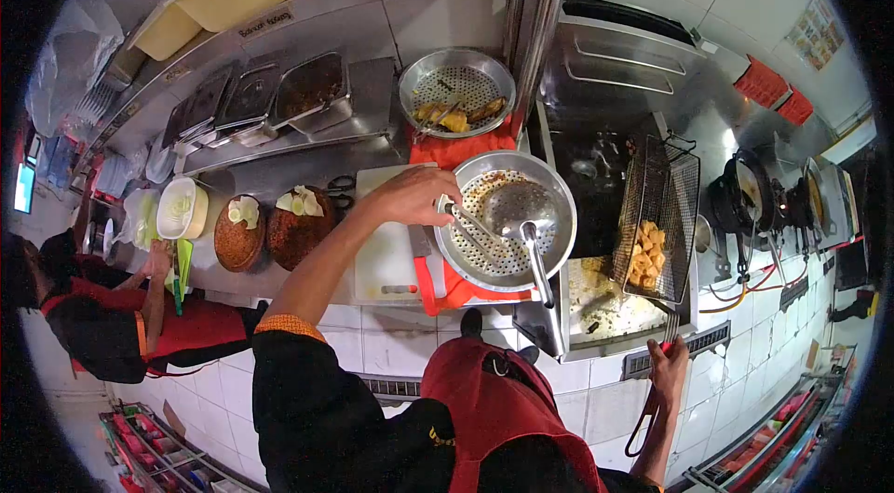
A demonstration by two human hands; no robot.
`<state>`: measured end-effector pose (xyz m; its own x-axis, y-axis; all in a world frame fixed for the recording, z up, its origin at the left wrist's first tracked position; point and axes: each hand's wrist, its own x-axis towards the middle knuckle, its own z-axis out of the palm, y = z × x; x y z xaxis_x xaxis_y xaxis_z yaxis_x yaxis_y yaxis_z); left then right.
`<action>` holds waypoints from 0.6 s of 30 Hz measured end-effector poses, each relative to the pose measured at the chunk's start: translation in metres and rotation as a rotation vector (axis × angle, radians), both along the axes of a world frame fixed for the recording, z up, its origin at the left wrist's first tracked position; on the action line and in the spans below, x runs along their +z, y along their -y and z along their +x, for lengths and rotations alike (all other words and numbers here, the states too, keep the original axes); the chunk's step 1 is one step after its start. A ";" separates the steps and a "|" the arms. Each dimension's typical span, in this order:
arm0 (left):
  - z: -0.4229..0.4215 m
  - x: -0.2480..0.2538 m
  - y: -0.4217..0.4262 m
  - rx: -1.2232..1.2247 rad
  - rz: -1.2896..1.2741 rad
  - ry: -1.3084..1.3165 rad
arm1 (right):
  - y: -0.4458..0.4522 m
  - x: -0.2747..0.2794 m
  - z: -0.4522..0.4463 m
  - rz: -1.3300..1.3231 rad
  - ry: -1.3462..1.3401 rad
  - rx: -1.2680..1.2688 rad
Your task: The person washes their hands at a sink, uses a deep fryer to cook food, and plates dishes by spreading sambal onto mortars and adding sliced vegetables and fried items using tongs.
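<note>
My left hand is closed around metal tongs, whose arms reach down into a perforated metal colander. A round metal skimmer lies in that colander, its long handle sticking out over the front rim. Low at the right, my right hand grips a fork-like utensil with a red part near the fingers and a dark loop hanging below. Its tines point up at the front edge of the fryer. A wire fry basket with golden fried pieces rests over the fryer, just beyond this hand.
Behind sits a second colander with fried food. To the left are a white cutting board, a red-handled knife and two brown round foods. A co-worker stands far left. Pans sit on burners at right.
</note>
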<state>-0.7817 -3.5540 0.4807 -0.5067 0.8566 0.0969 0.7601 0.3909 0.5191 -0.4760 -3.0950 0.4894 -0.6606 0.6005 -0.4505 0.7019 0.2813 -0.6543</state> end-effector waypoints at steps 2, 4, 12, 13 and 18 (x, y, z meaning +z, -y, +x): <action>0.000 0.013 0.002 0.075 0.021 0.136 | 0.005 0.010 -0.003 0.004 0.031 -0.001; -0.001 0.025 0.003 0.158 0.057 0.241 | 0.009 0.017 -0.007 -0.001 0.065 0.002; -0.060 0.070 0.001 0.510 0.374 0.141 | -0.001 -0.006 0.003 0.078 -0.132 0.020; -0.075 0.070 -0.002 0.585 0.447 0.115 | -0.004 -0.017 0.008 0.119 -0.174 -0.018; -0.151 -0.003 -0.011 0.977 0.608 -0.120 | -0.049 -0.064 0.017 0.025 -0.279 0.174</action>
